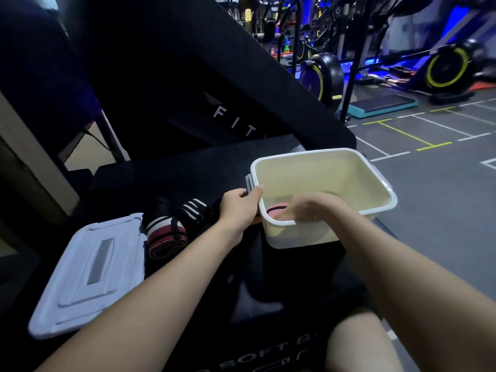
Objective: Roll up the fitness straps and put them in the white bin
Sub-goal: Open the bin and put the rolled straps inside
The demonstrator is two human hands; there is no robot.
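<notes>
The white bin (375, 183) stands on a black soft box. My left hand (239, 205) grips the bin's near-left rim by its grey handle. Inside the bin, my right hand (308, 208) is blurred and lies over a pink rolled strap (276, 210) at the bottom; whether it still holds the strap I cannot tell. A red, white and black rolled strap (166, 237) lies on the box left of the bin. Behind it sits a black strap with white stripes (193, 209).
The bin's white lid (91, 275) lies flat at the left of the black box (281, 277). A black padded slope (188, 89) rises behind. Gym floor with painted lines and exercise bikes (445, 65) lies to the right. My knee (359, 342) shows at the bottom.
</notes>
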